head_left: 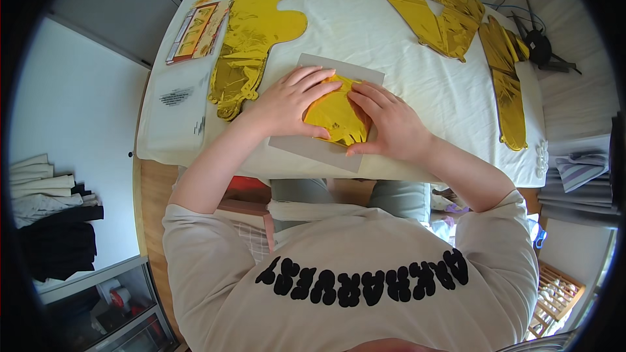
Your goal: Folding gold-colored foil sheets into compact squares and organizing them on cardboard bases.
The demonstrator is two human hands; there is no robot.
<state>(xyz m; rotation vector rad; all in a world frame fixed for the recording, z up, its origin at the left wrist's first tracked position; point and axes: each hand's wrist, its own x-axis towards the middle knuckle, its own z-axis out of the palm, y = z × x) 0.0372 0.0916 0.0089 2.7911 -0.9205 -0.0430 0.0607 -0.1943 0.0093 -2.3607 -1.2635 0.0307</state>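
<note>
A folded gold foil balloon [336, 114] lies flat on a grey card sheet [319, 154] at the near middle of the table. My left hand [293, 101] holds its left side, fingers along the far edge and thumb at the near edge. On the opposite side, my right hand [394, 120] presses and holds the foil with bent fingers, its thumb by the near right corner. Between the hands the foil's creased middle shows; part of its outline is hidden under my fingers.
A flat gold balloon [267, 19] lies far left, beside a printed picture sheet [197, 30] and a clear plastic bag [173, 107]. Other gold balloons [450, 23] lie at the far right and along the right edge [508, 85]. A black router [538, 42] stands past them. White cloth [352, 10] covers the table.
</note>
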